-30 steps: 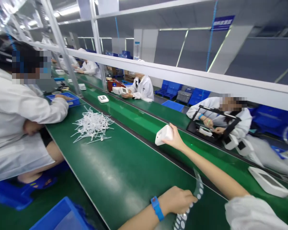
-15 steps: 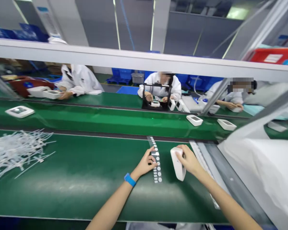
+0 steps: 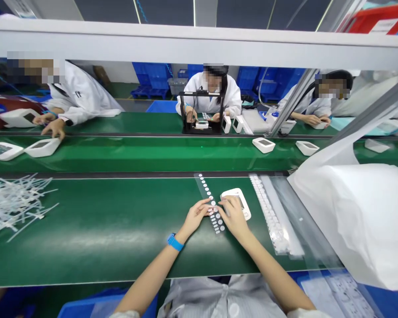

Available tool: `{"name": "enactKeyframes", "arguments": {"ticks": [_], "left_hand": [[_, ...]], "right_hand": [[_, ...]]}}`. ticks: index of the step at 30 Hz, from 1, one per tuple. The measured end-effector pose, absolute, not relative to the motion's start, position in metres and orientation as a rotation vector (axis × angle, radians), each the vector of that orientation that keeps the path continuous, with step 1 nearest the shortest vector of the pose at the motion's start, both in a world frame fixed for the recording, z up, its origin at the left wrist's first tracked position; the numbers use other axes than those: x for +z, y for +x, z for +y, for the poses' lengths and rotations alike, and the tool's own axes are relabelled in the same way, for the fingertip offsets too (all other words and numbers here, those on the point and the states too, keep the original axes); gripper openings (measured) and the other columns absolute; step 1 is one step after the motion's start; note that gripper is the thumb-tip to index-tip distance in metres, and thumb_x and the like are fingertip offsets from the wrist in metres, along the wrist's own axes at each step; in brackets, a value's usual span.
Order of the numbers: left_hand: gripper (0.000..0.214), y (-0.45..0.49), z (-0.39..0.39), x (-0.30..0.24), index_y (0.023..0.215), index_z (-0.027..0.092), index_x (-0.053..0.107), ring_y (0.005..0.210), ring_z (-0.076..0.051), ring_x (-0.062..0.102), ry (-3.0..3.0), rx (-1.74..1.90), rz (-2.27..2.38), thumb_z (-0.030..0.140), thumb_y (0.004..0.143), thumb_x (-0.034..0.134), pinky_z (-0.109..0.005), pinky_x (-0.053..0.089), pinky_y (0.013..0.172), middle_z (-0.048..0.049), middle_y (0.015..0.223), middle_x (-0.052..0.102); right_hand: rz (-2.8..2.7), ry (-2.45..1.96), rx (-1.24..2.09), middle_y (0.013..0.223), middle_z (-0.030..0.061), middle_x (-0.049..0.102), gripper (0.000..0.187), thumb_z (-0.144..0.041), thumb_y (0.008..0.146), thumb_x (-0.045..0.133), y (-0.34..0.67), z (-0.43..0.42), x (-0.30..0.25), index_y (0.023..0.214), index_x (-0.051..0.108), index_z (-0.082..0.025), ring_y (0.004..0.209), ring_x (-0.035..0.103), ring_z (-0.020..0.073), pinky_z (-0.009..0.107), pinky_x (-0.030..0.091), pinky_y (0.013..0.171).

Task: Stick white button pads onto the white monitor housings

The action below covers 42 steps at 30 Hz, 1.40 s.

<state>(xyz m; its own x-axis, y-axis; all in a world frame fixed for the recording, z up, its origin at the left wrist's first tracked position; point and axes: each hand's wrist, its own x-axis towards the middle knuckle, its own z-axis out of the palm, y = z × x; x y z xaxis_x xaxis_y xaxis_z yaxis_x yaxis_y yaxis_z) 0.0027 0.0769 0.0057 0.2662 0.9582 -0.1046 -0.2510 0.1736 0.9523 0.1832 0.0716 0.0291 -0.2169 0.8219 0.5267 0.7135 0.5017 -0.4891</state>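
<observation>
A clear strip of round white stickers (image 3: 204,187) lies slantwise on the green work surface, with smaller oblong pieces along its near end. My left hand (image 3: 196,216) pinches the strip's left edge near its middle; a blue band is on that wrist. From the other side my right hand (image 3: 232,217) closes its fingertips on the same strip, close to the left fingertips. Whether a single sticker is between them is too small to tell. A white device with a dark screen (image 3: 245,206) lies face up beneath and beyond my right hand, partly covered by it.
White cable ties (image 3: 16,203) are heaped at the left. More sticker strips (image 3: 268,212) lie at the right beside a big white bag (image 3: 358,221). Beyond runs a green conveyor (image 3: 152,152) carrying white devices, with several co-workers behind it. A white beam (image 3: 185,46) crosses above.
My right hand has set the white device down on the surface and moved left to the strip. The view has tilted downward. At far left, a co-worker's hand now touches a device on the conveyor.
</observation>
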Motion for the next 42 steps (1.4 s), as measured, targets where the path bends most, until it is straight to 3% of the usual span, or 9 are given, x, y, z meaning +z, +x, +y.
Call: {"name": "enactKeyframes", "arguments": {"ticks": [7, 18, 28, 32, 42], "left_hand": [[0.057, 0.010, 0.072, 0.002, 0.123, 0.013, 0.059, 0.098, -0.026, 0.070, 0.852, 1.009, 0.874, 0.041, 0.075, 0.075, -0.042, 0.051, 0.094, -0.0123, 0.099, 0.076], [0.058, 0.004, 0.075, 0.001, 0.123, 0.012, 0.060, 0.093, -0.022, 0.072, 0.694, 0.947, 0.807, 0.034, 0.073, 0.079, -0.040, 0.047, 0.098, -0.0133, 0.097, 0.076], [0.051, 0.002, 0.077, 0.002, 0.122, 0.013, 0.061, 0.102, -0.026, 0.069, 0.717, 0.964, 0.850, 0.034, 0.077, 0.074, -0.040, 0.049, 0.098, -0.0147, 0.104, 0.074], [0.052, -0.003, 0.081, 0.000, 0.123, 0.012, 0.059, 0.103, -0.026, 0.069, 0.762, 0.992, 0.901, 0.036, 0.079, 0.072, -0.041, 0.048, 0.100, -0.0142, 0.102, 0.075], [0.050, -0.003, 0.081, -0.003, 0.122, 0.012, 0.060, 0.103, -0.026, 0.069, 0.840, 0.985, 0.914, 0.037, 0.080, 0.071, -0.042, 0.047, 0.101, -0.0126, 0.101, 0.075]], "right_hand": [[-1.937, -1.168, 0.334, 0.104, 0.0087, 0.063, 0.016, -0.022, 0.091, 0.055, 0.176, 0.059, 0.011, 0.095, 0.069, -0.027, 0.099, 0.057, 0.0257, 0.046, 0.051, 0.085], [-1.824, -1.133, 0.428, 0.092, 0.0072, 0.062, 0.015, -0.019, 0.092, 0.053, 0.169, 0.060, 0.005, 0.089, 0.068, -0.024, 0.091, 0.058, 0.0226, 0.042, 0.052, 0.079], [-1.838, -1.183, 0.498, 0.093, 0.0063, 0.061, 0.012, -0.020, 0.090, 0.055, 0.167, 0.041, 0.017, 0.089, 0.065, -0.026, 0.095, 0.057, 0.0240, 0.045, 0.049, 0.085], [-1.741, -1.341, 0.506, 0.099, 0.0076, 0.060, 0.008, -0.024, 0.089, 0.058, 0.192, 0.024, 0.025, 0.085, 0.065, -0.025, 0.099, 0.055, 0.0245, 0.045, 0.047, 0.088], [-1.551, -1.667, 0.625, 0.095, 0.0075, 0.059, 0.018, -0.037, 0.083, 0.065, 0.244, 0.033, 0.015, 0.075, 0.068, -0.022, 0.094, 0.055, 0.0255, 0.044, 0.046, 0.086]]}}
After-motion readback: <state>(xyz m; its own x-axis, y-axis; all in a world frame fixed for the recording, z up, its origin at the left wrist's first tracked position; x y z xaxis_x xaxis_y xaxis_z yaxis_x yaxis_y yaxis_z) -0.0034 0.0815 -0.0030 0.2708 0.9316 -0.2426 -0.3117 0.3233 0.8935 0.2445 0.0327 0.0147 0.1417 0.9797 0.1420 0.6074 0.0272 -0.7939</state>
